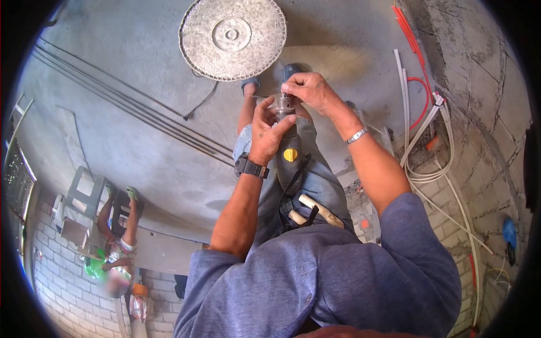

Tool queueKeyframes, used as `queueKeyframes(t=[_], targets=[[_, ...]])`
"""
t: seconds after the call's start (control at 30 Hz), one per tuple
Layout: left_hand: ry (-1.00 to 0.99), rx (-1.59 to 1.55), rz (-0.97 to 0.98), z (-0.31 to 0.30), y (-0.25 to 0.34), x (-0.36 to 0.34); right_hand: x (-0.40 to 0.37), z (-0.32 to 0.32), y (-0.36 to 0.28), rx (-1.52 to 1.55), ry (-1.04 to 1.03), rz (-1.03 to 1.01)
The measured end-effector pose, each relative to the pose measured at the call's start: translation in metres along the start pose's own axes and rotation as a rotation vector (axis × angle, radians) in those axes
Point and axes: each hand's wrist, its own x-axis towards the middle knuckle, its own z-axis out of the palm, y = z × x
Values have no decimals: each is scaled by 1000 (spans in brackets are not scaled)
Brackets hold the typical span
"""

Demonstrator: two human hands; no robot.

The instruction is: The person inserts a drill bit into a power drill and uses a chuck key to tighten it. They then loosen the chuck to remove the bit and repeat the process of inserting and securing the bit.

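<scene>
A power drill [289, 143] with a yellow knob [290, 155] rests upright against my lap, its metal chuck [285, 107] pointing away from me. My left hand [267, 132] is curled round the chuck, thumb on the near side and fingers on the left. At the chuck's front end, my right hand [311, 91] pinches with thumb and forefinger. What sits between those fingertips is too small and covered to make out. Two pale tool handles [320, 211] stick up at my waist, beside a black strap.
A round, dusty lid-like disc [234, 39] is ahead of my feet. Long dark rods [135, 107] lie on the floor to the left. Coiled white conduit [431, 163] and red tubes [408, 28] lie at right. Another person [121, 248] sits at lower left near a grey stool [84, 194].
</scene>
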Motion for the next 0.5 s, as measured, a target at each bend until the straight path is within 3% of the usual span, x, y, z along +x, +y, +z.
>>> queueKeyframes(t=[0.03,0.13,0.17,0.23,0.33,0.5], targets=[[-1,1,0,-1,0,1,-1,0,-1,2,2,7],[-110,-422,-97,-6,2,5,-3,-1,-4,-93,25,-17],[-110,-420,-97,-5,1,5,-3,-1,-4,-92,25,-18],[18,-60,29,1,-2,3,-3,0,-3,-41,17,-17],[54,56,37,5,-3,-2,-3,-1,-2,-34,24,-28],[12,-173,-116,-2,6,2,-3,-1,1,-3,29,-15]])
